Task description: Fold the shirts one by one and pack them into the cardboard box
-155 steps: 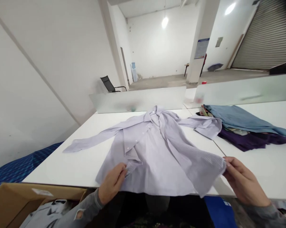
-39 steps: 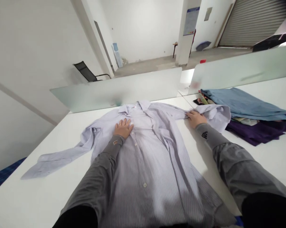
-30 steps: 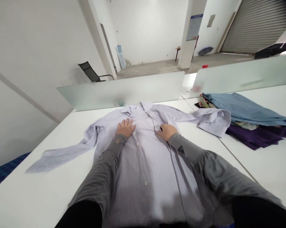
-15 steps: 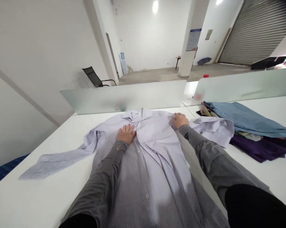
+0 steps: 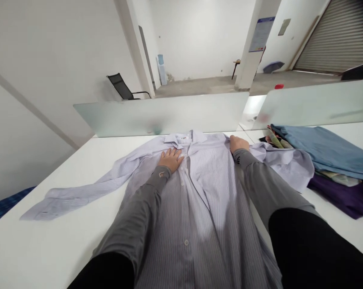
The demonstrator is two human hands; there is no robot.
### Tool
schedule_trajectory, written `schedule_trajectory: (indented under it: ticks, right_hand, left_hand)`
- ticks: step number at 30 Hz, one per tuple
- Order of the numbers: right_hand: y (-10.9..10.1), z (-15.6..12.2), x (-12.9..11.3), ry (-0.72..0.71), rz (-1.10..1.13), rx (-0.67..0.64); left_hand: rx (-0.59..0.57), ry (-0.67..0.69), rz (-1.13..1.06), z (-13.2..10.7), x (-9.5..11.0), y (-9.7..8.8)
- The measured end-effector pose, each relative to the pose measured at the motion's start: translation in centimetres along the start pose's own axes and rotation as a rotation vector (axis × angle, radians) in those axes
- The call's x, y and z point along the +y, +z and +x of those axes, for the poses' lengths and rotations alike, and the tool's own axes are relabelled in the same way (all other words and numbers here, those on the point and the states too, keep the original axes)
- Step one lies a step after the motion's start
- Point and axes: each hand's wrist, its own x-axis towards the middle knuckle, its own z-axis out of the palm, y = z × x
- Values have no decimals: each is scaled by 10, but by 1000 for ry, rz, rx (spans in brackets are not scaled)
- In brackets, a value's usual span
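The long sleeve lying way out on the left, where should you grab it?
Probably at the cuff, coming from the table's left: the sleeve lies flat and stretched, with that free end farthest from the left hand pressing the shirt.

Long grey sleeves — darker black upper arms — small logo at right cuff

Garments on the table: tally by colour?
Pale lilac striped shirt: 1
Blue garment: 1
Purple garment: 1
Multicoloured pieces, tucked under the blue: count unclear
Total: 3 told apart
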Motion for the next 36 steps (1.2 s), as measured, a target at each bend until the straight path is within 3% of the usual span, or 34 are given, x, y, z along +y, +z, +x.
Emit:
schedule_trajectory:
  ticks: [3, 6, 10, 14, 16, 18, 21, 24, 29, 31, 33, 36]
  right_hand:
    - [-11, -10, 2, 71, -5, 54]
    - [-26, -51, 5, 35, 39, 74]
    - [-65, -167, 22, -11, 174, -30]
    - [-116, -308, 33, -34, 555, -119]
    - [-132, -361, 28, -152, 611, -131]
    - [-138, -394, 18, -300, 598, -142]
    - [-131, -410, -1, -454, 506, -198]
    - [-118, -407, -14, -501, 515, -270]
    - [-123, -398, -17, -341, 803, -288]
    - [-135, -394, -6, -270, 868, -170]
    - [-147, -388, 17, -207, 822, 46]
    - [-150, -383, 63, -53, 491, 367]
  left_hand:
    - [8, -3, 14, 5, 5, 2]
    - [7, 2, 15, 4, 3, 3]
    - [77, -31, 16, -2, 5, 0]
    - [224, -86, 77, -18, 21, -15]
    - [219, -111, 43, -30, 38, -25]
    - [208, -170, -63, -45, 59, -33]
    - [155, -236, -245, -69, 89, -39]
    - [42, -267, -352, -90, 107, -40]
    - [-20, -270, -417, -104, 112, -34]
    - [-28, -261, -448, -103, 114, -32]
    - [-27, -259, -479, -101, 117, -30]
    - [-18, -268, -540, -98, 123, -29]
